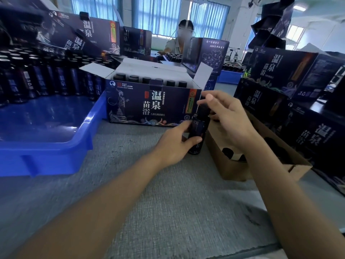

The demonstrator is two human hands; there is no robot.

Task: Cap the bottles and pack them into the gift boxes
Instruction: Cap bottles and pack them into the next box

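A dark bottle (198,131) stands upright on the grey table just in front of an open dark-blue gift box (149,105). My left hand (175,143) grips the bottle's body. My right hand (224,116) pinches the black cap (203,109) on the bottle's neck with thumb and fingers. Inside the gift box stands a row of capped bottles (149,80), its flaps open.
A blue plastic tray (46,131) at the left holds many dark bottles (37,77) along its far side. A brown cardboard box (261,157) with black caps lies at the right. Stacked gift boxes (291,75) rise at the right and back left. A person sits across the table.
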